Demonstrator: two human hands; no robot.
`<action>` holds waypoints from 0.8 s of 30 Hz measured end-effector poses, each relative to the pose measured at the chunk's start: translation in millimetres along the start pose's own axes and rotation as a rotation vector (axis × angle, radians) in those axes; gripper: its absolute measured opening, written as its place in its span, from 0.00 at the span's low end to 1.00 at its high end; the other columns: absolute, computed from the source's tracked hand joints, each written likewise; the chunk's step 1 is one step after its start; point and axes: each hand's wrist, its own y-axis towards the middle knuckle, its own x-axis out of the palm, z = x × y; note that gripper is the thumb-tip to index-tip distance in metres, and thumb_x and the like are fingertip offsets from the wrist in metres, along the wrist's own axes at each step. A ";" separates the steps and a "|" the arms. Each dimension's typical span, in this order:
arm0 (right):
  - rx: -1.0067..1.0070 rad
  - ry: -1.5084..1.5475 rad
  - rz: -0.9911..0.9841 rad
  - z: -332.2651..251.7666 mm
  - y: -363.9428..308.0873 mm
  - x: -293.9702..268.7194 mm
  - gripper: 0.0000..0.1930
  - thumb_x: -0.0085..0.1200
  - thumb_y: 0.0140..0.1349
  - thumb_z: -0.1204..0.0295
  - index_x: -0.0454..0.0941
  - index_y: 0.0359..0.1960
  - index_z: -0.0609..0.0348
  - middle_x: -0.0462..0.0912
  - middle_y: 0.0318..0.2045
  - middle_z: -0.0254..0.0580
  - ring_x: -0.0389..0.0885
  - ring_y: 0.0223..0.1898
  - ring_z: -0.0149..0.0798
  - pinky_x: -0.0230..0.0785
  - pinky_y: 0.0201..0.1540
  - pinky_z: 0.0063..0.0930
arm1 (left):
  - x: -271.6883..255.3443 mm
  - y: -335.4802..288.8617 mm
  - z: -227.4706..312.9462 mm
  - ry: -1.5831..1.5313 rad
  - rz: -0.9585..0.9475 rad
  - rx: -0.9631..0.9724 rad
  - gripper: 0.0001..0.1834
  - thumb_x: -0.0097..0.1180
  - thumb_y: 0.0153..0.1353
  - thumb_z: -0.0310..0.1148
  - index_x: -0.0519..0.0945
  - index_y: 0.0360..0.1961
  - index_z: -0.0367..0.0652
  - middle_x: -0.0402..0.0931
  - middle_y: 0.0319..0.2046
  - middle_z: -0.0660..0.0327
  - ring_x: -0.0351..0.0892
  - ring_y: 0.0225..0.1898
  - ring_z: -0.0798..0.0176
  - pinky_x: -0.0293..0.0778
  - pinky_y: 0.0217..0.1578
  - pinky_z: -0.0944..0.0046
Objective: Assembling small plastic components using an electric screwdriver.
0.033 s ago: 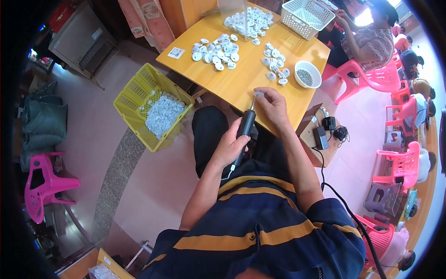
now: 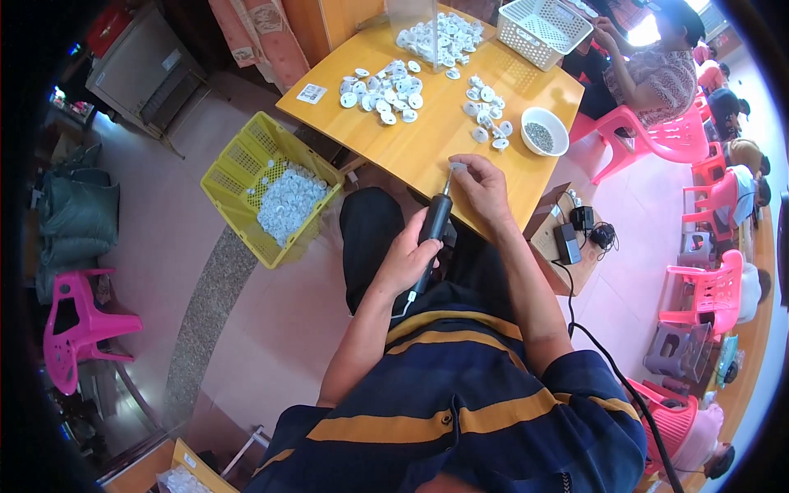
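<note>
A black electric screwdriver [image 2: 433, 238] with a white cable is gripped in my left hand [image 2: 408, 256], its bit pointing away from me over the table's near edge. At the bit's tip, my right hand [image 2: 483, 189] pinches a small white plastic part [image 2: 458, 166], mostly covered by the fingers. Whether a screw sits on the bit is too small to tell. Past my right hand lie a small cluster of white round parts [image 2: 485, 111] and a white bowl [image 2: 562, 148] of small metal screws. A larger pile of white round parts [image 2: 385, 92] lies farther left.
The wooden table [image 2: 329, 123] also bears a clear bin [image 2: 411, 20] with white parts and a white basket [image 2: 534, 41]. A yellow crate [image 2: 238, 214] of pale parts stands left on the floor. Black adapters [image 2: 567, 243] rest on a box at right. Other people sit along the right side.
</note>
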 end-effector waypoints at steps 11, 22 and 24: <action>-0.045 -0.054 -0.047 -3.3 -0.5 -1.5 0.08 0.58 0.67 0.78 0.84 0.46 0.62 0.84 0.36 0.31 0.78 0.37 0.22 0.72 0.42 0.18 | -3.6 -0.6 -1.9 -0.259 -0.062 -0.062 0.30 0.50 0.65 0.27 0.63 0.69 0.40 0.78 0.39 0.57 0.79 0.28 0.67 0.79 0.30 0.68; -0.017 -0.038 -0.029 -6.6 -1.8 0.0 0.08 0.58 0.67 0.77 0.84 0.46 0.63 0.84 0.34 0.31 0.79 0.36 0.23 0.73 0.43 0.19 | -4.9 -2.4 -1.1 -0.338 -0.090 -0.080 0.29 0.51 0.67 0.30 0.62 0.69 0.40 0.79 0.39 0.56 0.81 0.30 0.67 0.80 0.29 0.67; -0.029 -0.040 -0.023 -6.1 -1.7 -0.1 0.08 0.58 0.67 0.77 0.84 0.46 0.63 0.84 0.34 0.31 0.79 0.37 0.23 0.73 0.43 0.19 | -5.5 -2.4 -1.3 -0.336 -0.090 -0.069 0.29 0.51 0.67 0.30 0.62 0.69 0.40 0.79 0.39 0.56 0.81 0.30 0.67 0.80 0.29 0.67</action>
